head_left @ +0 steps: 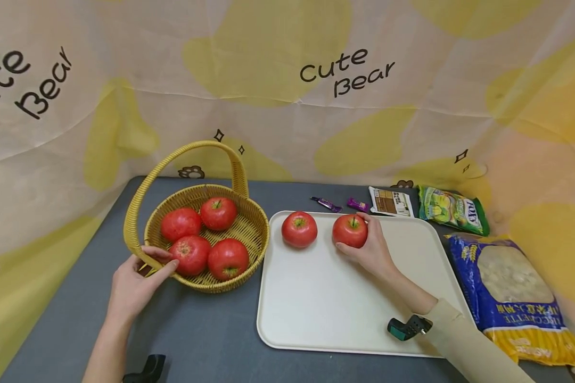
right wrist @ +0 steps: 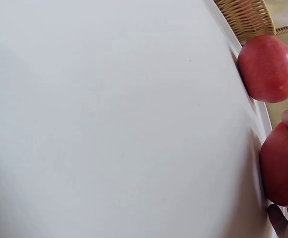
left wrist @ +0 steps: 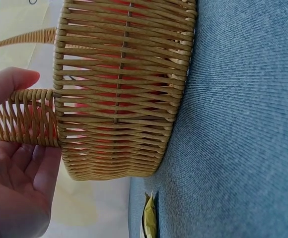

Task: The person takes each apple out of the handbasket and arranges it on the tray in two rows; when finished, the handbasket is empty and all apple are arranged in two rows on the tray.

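On the grey desk (head_left: 211, 330), the basket handle (head_left: 131, 223) is gripped low by the L hand (head_left: 131, 287), w/ thumb on one side & fingers on the other. Four red apples (head_left: 190, 255) are held in the basket (head_left: 215, 285), just beyond that hand. Nr the far edge of the white tray (head_left: 326, 298), a single apple (head_left: 348, 231) is gripped btwn thumb & fingers of the R hand (head_left: 375, 255); another apple (head_left: 299, 230) is seen just L of it. Small pkts (head_left: 392, 202) are lined up behind.
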`<state>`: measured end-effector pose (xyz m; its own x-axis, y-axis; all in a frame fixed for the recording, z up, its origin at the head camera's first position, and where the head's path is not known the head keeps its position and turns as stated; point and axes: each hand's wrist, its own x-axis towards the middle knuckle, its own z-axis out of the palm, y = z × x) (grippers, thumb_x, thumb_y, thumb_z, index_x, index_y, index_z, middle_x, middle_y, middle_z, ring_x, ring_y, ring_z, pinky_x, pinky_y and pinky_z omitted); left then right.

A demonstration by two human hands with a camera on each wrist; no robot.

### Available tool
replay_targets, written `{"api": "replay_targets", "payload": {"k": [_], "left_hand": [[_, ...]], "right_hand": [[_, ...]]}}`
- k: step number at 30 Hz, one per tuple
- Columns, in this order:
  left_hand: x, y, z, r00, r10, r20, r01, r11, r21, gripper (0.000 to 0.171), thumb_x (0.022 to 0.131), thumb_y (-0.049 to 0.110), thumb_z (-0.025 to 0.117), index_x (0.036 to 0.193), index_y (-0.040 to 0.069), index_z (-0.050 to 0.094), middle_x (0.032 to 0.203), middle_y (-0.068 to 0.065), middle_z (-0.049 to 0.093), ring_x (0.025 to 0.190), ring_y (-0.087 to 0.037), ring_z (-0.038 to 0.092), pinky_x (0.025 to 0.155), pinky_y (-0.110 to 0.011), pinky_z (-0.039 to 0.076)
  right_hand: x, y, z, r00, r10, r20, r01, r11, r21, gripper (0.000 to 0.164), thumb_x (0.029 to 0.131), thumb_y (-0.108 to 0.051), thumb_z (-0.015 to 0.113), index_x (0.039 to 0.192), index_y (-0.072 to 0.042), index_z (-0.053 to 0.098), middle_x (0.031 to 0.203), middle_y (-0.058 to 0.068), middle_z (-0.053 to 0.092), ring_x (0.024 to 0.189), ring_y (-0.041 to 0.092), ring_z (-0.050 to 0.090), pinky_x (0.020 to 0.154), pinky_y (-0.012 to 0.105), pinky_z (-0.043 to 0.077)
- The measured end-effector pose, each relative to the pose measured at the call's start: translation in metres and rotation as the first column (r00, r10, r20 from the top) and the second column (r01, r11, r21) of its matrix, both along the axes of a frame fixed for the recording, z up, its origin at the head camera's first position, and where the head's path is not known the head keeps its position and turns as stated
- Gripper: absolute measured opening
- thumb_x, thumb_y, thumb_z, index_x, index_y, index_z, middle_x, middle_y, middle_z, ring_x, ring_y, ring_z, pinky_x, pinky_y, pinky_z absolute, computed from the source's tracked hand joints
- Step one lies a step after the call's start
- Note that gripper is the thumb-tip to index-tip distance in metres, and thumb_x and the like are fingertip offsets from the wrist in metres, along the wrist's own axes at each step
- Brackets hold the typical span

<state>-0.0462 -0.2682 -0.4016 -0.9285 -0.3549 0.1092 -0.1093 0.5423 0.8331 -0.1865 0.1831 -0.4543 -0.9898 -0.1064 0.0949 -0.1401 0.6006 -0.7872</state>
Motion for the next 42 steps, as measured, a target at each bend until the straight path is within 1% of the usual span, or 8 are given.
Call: {"api": "replay_targets", "payload": {"k": [9, 15, 22, 28, 31, 36, 40, 42], "left_hand": [[-0.002, 0.001, -0.002, 1.000, 0.004, -0.026, -0.003, 1.000, 0.025, 0.030, 0.085, 0.025, 0.077, 0.105, 0.007, 0.065, 0.091, 0.005, 0.065, 0.088, -0.009, 0.057, 0.077, -0.008, 0.043], [-0.002, 0.001, -0.003, 0.999, 0.009, -0.035, -0.008, 1.000, 0.029, 0.029, 0.084, 0.024, 0.078, 0.104, 0.007, 0.065, 0.090, 0.005, 0.065, 0.086, -0.007, 0.057, 0.076, -0.009, 0.044], [-0.002, 0.001, -0.004, 0.999, 0.004, -0.036, -0.002, 0.999, 0.033, 0.029, 0.084, 0.023, 0.078, 0.104, 0.006, 0.065, 0.089, 0.007, 0.065, 0.085, -0.004, 0.057, 0.077, -0.008, 0.043], [-0.002, 0.000, -0.003, 1.000, -0.003, -0.030, 0.004, 0.999, 0.036, 0.030, 0.084, 0.024, 0.078, 0.104, 0.007, 0.064, 0.090, 0.005, 0.065, 0.086, -0.005, 0.057, 0.077, -0.009, 0.043], [-0.001, 0.000, -0.003, 1.000, -0.008, -0.030, 0.008, 1.000, 0.026, 0.030, 0.084, 0.025, 0.078, 0.104, 0.007, 0.065, 0.090, 0.005, 0.065, 0.085, -0.005, 0.057, 0.076, -0.009, 0.044], [-0.001, -0.001, -0.003, 0.999, -0.010, -0.030, 0.011, 1.000, 0.016, 0.030, 0.085, 0.026, 0.077, 0.105, 0.008, 0.064, 0.091, 0.005, 0.065, 0.086, -0.005, 0.057, 0.076, -0.009, 0.044], [-0.001, -0.001, -0.003, 1.000, -0.010, -0.026, 0.010, 1.000, 0.010, 0.030, 0.085, 0.026, 0.077, 0.105, 0.008, 0.064, 0.092, 0.003, 0.064, 0.087, -0.005, 0.056, 0.077, -0.009, 0.043], [0.000, -0.001, -0.003, 1.000, -0.010, -0.026, 0.010, 1.000, 0.009, 0.030, 0.085, 0.026, 0.077, 0.105, 0.008, 0.064, 0.092, 0.003, 0.064, 0.087, -0.005, 0.056, 0.078, -0.009, 0.043]], "right_hand": [[0.000, -0.001, 0.007, 0.999, -0.005, -0.044, 0.006, 1.000, 0.026, 0.091, 0.076, -0.036, 0.083, 0.146, -0.015, 0.030, 0.141, 0.011, 0.036, 0.130, 0.030, 0.033, 0.089, 0.054, 0.050], [-0.004, -0.011, 0.021, 0.976, 0.015, -0.218, -0.014, 1.000, 0.005, 0.078, 0.077, -0.028, 0.083, 0.142, -0.016, 0.041, 0.145, 0.007, 0.037, 0.133, 0.028, 0.027, 0.094, 0.055, 0.045], [-0.008, -0.049, 0.048, 0.940, 0.176, -0.292, -0.201, 0.978, -0.057, 0.067, 0.080, -0.020, 0.081, 0.138, -0.014, 0.047, 0.144, 0.004, 0.041, 0.133, 0.023, 0.031, 0.099, 0.052, 0.040], [-0.004, -0.100, 0.066, 0.889, 0.389, -0.242, -0.425, 0.897, -0.123, 0.058, 0.083, -0.021, 0.078, 0.134, -0.018, 0.052, 0.142, -0.002, 0.043, 0.131, 0.015, 0.038, 0.099, 0.045, 0.045], [-0.002, -0.127, 0.071, 0.820, 0.526, -0.226, -0.561, 0.816, -0.138, 0.056, 0.083, -0.019, 0.078, 0.133, -0.016, 0.053, 0.140, 0.000, 0.045, 0.129, 0.013, 0.041, 0.096, 0.042, 0.048], [-0.002, -0.166, 0.074, 0.643, 0.753, -0.139, -0.765, 0.642, -0.061, 0.059, 0.084, -0.023, 0.077, 0.135, -0.011, 0.050, 0.135, 0.005, 0.047, 0.123, 0.018, 0.045, 0.094, 0.037, 0.049], [-0.007, -0.189, 0.073, 0.512, 0.858, -0.027, -0.856, 0.513, 0.067, 0.062, 0.084, -0.029, 0.076, 0.136, -0.010, 0.049, 0.134, 0.007, 0.047, 0.124, 0.024, 0.045, 0.097, 0.037, 0.046], [-0.010, -0.198, 0.072, 0.467, 0.883, 0.036, -0.880, 0.461, 0.114, 0.062, 0.084, -0.030, 0.076, 0.136, -0.009, 0.049, 0.134, 0.008, 0.047, 0.123, 0.022, 0.045, 0.098, 0.035, 0.045]]}}
